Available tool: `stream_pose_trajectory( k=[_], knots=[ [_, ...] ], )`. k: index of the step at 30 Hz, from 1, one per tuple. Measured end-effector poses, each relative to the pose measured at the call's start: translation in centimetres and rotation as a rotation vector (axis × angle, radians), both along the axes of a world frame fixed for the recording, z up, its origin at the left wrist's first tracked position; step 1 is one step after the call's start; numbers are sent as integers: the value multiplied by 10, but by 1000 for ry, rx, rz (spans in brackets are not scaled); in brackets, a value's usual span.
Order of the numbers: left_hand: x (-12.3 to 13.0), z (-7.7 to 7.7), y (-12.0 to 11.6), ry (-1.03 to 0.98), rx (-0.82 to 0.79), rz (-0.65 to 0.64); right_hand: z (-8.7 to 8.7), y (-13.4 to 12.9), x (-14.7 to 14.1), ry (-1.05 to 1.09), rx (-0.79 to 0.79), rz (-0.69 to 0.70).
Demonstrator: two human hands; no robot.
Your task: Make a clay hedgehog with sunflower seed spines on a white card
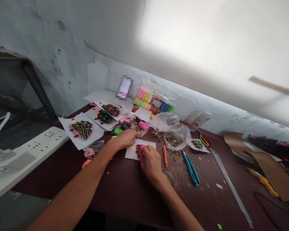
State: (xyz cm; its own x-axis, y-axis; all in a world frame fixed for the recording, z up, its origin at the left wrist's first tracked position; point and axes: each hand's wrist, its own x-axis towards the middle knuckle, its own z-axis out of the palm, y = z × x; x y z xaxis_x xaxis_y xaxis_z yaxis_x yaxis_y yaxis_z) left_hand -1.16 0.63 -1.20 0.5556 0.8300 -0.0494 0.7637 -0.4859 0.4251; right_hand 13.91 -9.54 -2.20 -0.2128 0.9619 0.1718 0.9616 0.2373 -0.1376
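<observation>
A small white card (130,154) lies on the dark red table, bearing a pink clay shape (142,146) with dark striped seeds set in it. My left hand (127,138) reaches over the card's upper left edge, its fingers curled together; what they hold, if anything, is too small to tell. On the right side of the shape, my right hand (150,159) has its fingers pinched together at the seeds, and their tips are partly hidden. Striped sunflower seeds (173,138) spill from a clear plastic bag (186,136) right of the card. An orange pen (165,156) lies near my right hand.
Seed-covered clay hedgehogs on paper (83,129) lie at the left, beside a white power strip (50,141). Behind are coloured clay packs (154,102) and a phone (124,87). A teal cutter (191,168), scissors (205,140), clear sticks (231,186) and a yellow glue gun (265,182) lie rightward.
</observation>
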Motion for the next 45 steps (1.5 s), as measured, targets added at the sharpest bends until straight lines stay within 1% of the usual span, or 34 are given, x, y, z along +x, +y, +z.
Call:
stream_pose_trajectory(
  k=[6, 12, 16, 21, 25, 30, 35, 41, 45],
  knots=[
    [0, -1, 1, -6, 4, -9, 2, 0, 3, 102, 8, -8],
    [0, 0, 0, 8, -8, -2, 8, 0, 10, 186, 80, -47],
    [1, -1, 1, 27, -3, 12, 9, 6, 23, 179, 94, -121],
    [0, -3, 1, 15, 6, 4, 8, 21, 45, 150, 89, -250],
    [-1, -2, 1, -12, 32, -10, 8, 36, 58, 111, 77, -300],
    [1, -2, 1, -33, 62, -5, 10, 59, 61, 63, 50, -297],
    [2, -6, 2, -32, 92, 5, 8, 78, 60, -47, 43, -262],
    [2, -3, 2, -45, 95, 27, 2, 85, 62, -174, 48, -248],
    [4, 0, 0, -87, 122, 52, 2, 84, 64, -137, 89, -205]
  ],
)
